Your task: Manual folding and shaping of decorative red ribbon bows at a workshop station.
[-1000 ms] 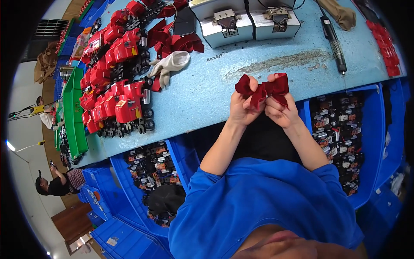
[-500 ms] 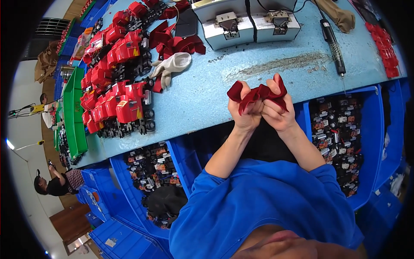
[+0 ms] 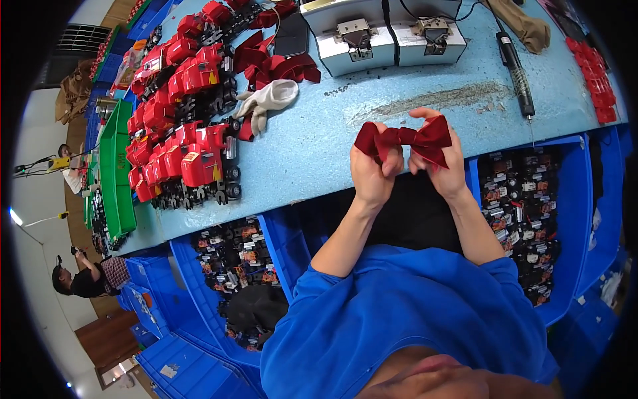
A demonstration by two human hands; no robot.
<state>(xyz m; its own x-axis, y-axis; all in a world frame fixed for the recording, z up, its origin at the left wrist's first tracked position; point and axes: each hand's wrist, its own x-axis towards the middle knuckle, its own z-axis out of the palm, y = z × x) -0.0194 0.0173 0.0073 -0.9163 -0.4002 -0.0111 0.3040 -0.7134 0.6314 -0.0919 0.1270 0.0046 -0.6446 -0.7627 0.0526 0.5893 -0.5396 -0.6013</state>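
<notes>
A dark red ribbon bow (image 3: 407, 137) is held up between my two hands, just in front of the blue table's near edge. My left hand (image 3: 373, 174) grips its left loop, with thumb and fingers closed on the cloth. On the other side my right hand (image 3: 446, 169) holds the right loop, its index finger stretched out above the bow. The knot shows in the middle, and a tail hangs down beside the right fingers. Parts of both loops hide some of my fingers.
Red toy trucks (image 3: 193, 159) crowd the table's left side. Near them lie a white glove (image 3: 269, 98), more red ribbons (image 3: 282, 68) and a dark phone (image 3: 291, 38). An electric screwdriver (image 3: 517, 73) lies at right. Blue bins (image 3: 577, 219) of small parts stand below the edge.
The bow has turned flatter and opened out, so its two loops and knot show plainly. My hands have moved slightly apart, and my right index finger has stretched out.
</notes>
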